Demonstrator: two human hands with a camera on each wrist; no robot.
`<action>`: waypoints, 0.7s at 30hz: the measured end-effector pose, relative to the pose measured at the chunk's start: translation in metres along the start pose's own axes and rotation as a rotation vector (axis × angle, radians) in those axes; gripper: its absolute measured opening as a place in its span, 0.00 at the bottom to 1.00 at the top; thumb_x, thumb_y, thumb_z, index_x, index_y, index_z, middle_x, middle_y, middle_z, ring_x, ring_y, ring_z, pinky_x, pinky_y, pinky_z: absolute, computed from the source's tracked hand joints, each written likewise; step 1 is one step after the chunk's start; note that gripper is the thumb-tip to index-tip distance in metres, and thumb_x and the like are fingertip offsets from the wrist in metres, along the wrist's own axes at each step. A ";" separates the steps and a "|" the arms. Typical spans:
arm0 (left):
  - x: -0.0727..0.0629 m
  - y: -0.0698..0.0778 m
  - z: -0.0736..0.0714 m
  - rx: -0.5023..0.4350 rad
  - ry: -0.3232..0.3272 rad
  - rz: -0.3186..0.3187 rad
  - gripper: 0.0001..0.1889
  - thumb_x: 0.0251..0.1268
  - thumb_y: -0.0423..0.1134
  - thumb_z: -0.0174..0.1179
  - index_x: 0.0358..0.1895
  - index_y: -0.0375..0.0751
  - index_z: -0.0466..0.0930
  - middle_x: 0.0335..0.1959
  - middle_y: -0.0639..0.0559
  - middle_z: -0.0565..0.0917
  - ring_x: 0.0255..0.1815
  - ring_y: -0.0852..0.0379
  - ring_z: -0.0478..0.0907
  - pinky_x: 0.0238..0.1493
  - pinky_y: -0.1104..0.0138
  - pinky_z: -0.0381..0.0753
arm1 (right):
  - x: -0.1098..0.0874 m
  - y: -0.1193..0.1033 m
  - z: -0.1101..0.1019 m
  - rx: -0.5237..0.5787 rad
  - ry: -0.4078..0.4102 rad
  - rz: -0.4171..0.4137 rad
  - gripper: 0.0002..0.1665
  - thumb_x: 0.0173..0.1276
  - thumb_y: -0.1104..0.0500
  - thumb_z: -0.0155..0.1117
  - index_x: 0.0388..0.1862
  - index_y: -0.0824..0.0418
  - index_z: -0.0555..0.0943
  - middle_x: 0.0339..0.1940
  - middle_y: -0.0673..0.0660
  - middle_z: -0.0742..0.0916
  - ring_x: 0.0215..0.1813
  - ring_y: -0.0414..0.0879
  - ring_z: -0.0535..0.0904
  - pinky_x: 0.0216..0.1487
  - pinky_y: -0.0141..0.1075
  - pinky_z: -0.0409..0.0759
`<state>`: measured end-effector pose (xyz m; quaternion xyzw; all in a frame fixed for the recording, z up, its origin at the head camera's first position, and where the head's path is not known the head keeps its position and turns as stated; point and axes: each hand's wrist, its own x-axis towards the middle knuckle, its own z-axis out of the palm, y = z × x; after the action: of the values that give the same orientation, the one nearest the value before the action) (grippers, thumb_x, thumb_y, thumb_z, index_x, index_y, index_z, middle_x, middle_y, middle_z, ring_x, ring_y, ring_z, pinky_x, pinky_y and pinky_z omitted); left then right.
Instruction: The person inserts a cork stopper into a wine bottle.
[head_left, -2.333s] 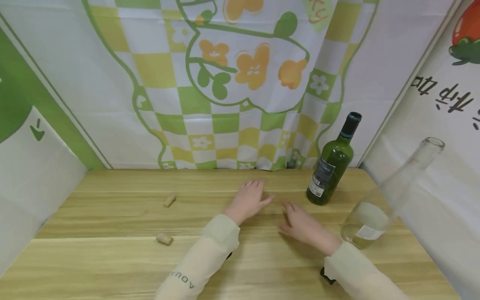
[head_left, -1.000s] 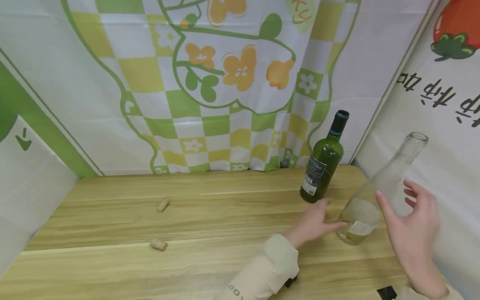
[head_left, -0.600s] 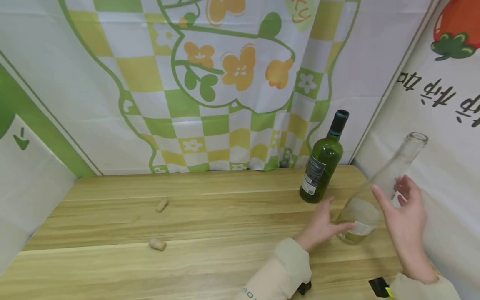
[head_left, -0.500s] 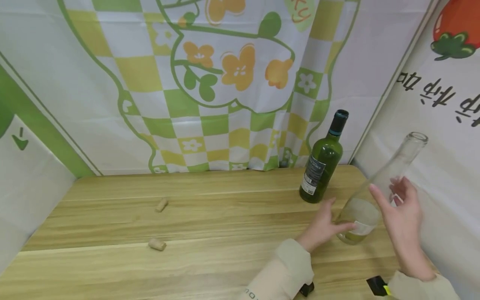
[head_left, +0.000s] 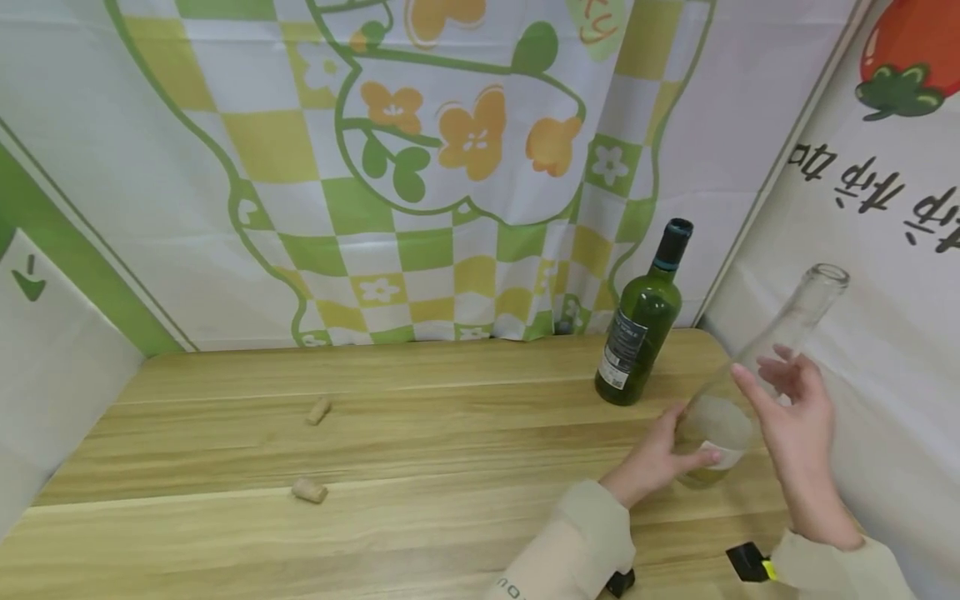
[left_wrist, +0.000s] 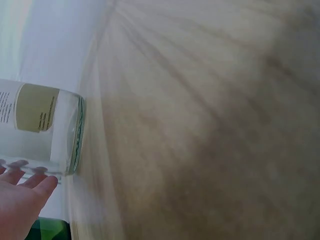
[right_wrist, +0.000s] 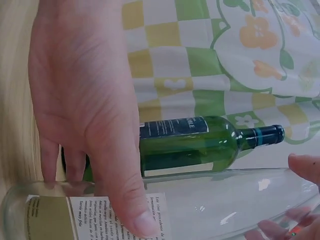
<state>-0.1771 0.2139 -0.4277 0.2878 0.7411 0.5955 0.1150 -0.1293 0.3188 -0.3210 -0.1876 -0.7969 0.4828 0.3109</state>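
Left hand [head_left: 651, 460] grasps clear bottle [head_left: 723, 421] low, thumb across label | right hand [head_left: 801, 433] curls round its shoulder; how firmly, I can't tell | bottle stands at table's [head_left: 450, 517] three o'clock | green bottle [head_left: 645, 321] near, at its ten; corks [head_left: 309, 490] well off at nine | I'd firm both grips evenly, keeping glass from glass
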 end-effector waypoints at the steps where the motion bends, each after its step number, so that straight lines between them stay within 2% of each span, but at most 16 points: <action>1: 0.000 0.000 0.000 -0.005 -0.004 0.005 0.34 0.54 0.45 0.65 0.64 0.45 0.60 0.61 0.54 0.70 0.60 0.62 0.66 0.60 0.69 0.66 | -0.001 -0.001 0.000 0.001 0.000 0.001 0.29 0.58 0.54 0.66 0.59 0.54 0.70 0.38 0.35 0.78 0.43 0.28 0.71 0.52 0.28 0.66; 5: -0.002 0.000 -0.003 0.002 -0.018 -0.005 0.35 0.53 0.46 0.65 0.64 0.46 0.60 0.60 0.55 0.70 0.59 0.62 0.67 0.59 0.68 0.67 | -0.004 -0.004 -0.001 -0.013 -0.015 -0.004 0.28 0.58 0.54 0.67 0.57 0.53 0.72 0.38 0.36 0.79 0.43 0.29 0.72 0.43 0.24 0.66; 9: -0.003 0.000 -0.008 0.015 -0.043 -0.023 0.37 0.51 0.48 0.66 0.64 0.47 0.60 0.61 0.56 0.69 0.60 0.60 0.67 0.59 0.66 0.68 | -0.008 -0.009 -0.003 -0.045 -0.032 -0.030 0.28 0.58 0.53 0.67 0.58 0.54 0.72 0.39 0.37 0.80 0.43 0.29 0.72 0.42 0.23 0.66; 15: -0.006 0.003 -0.019 0.015 -0.056 -0.021 0.36 0.48 0.46 0.69 0.62 0.49 0.62 0.58 0.57 0.71 0.59 0.61 0.68 0.57 0.67 0.70 | -0.016 -0.022 -0.005 -0.074 -0.071 -0.068 0.30 0.57 0.53 0.67 0.59 0.52 0.72 0.40 0.36 0.80 0.45 0.26 0.72 0.52 0.25 0.68; 17: -0.008 0.006 -0.025 0.025 -0.066 -0.022 0.36 0.47 0.46 0.70 0.61 0.47 0.63 0.54 0.59 0.73 0.53 0.64 0.71 0.52 0.70 0.72 | -0.020 -0.027 -0.005 -0.071 -0.092 -0.085 0.31 0.57 0.53 0.67 0.60 0.53 0.71 0.42 0.36 0.80 0.45 0.25 0.72 0.58 0.28 0.66; 21: -0.013 0.013 -0.043 0.025 -0.107 0.004 0.36 0.44 0.43 0.72 0.59 0.45 0.64 0.46 0.61 0.75 0.43 0.69 0.72 0.45 0.75 0.73 | -0.028 -0.039 -0.005 -0.061 -0.131 -0.136 0.31 0.57 0.54 0.67 0.61 0.54 0.70 0.43 0.36 0.81 0.45 0.24 0.72 0.63 0.30 0.64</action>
<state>-0.1850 0.1735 -0.4066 0.3222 0.7408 0.5702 0.1494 -0.1056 0.2869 -0.2933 -0.1103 -0.8409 0.4471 0.2843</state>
